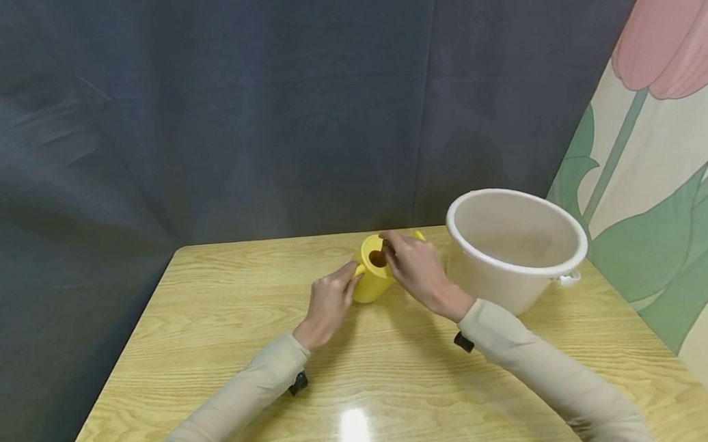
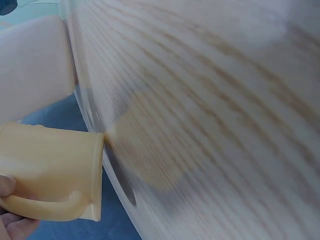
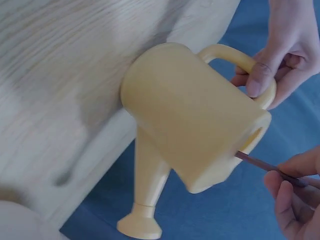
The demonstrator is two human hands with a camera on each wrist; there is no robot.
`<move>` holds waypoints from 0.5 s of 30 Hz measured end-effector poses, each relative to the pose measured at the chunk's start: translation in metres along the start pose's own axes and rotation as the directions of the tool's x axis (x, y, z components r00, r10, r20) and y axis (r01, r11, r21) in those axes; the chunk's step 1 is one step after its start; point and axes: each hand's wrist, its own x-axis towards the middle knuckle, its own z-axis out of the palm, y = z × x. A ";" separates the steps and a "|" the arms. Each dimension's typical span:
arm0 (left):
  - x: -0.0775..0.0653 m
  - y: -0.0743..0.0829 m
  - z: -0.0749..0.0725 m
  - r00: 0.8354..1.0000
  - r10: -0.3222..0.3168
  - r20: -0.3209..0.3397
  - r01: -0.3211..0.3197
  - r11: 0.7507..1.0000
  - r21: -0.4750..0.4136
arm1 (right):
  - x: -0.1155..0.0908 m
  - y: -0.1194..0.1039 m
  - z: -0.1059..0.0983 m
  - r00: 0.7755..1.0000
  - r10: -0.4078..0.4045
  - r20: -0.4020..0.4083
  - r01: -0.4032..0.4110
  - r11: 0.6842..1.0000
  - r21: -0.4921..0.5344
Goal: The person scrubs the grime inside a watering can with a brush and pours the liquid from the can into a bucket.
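Observation:
A yellow watering can [image 1: 372, 289] stands near the back of the wooden table. My left hand [image 1: 329, 301] grips its looped handle, the thumb lying over it in the right wrist view. Above the can's top, my right hand [image 1: 419, 271] pinches a thin dark brown stick [image 3: 265, 166] between thumb and fingers. The stick's far end meets the can's top beside the opening; whether it goes inside, I cannot tell. The spout [image 3: 150, 180] with its flared head points away from the handle; in the head view my right hand mostly covers it.
A large white bucket [image 1: 488, 283] stands on the table just right of the can, close to my right hand. The wooden table [image 1: 226, 326] extends toward me. Behind it hangs a dark curtain [image 1: 297, 115], and a wall with painted tulips [image 1: 657, 241] is at the right.

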 end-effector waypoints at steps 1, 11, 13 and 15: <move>0.000 0.000 0.000 1.000 0.001 -0.002 -0.001 1.000 0.002 | 0.001 -0.001 -0.002 1.000 -0.011 -0.012 0.011 1.000 -0.003; 0.001 0.002 -0.001 1.000 0.000 0.010 0.000 1.000 0.002 | 0.002 -0.010 -0.009 0.993 -0.076 -0.093 0.074 0.997 -0.025; 0.001 0.003 -0.001 1.000 0.001 0.010 -0.001 1.000 0.005 | 0.001 -0.011 -0.007 0.992 -0.075 -0.099 0.072 0.997 -0.033; 0.001 0.003 -0.002 1.000 0.003 0.008 -0.003 1.000 0.007 | 0.000 -0.010 -0.003 0.993 -0.072 -0.098 0.069 0.997 -0.039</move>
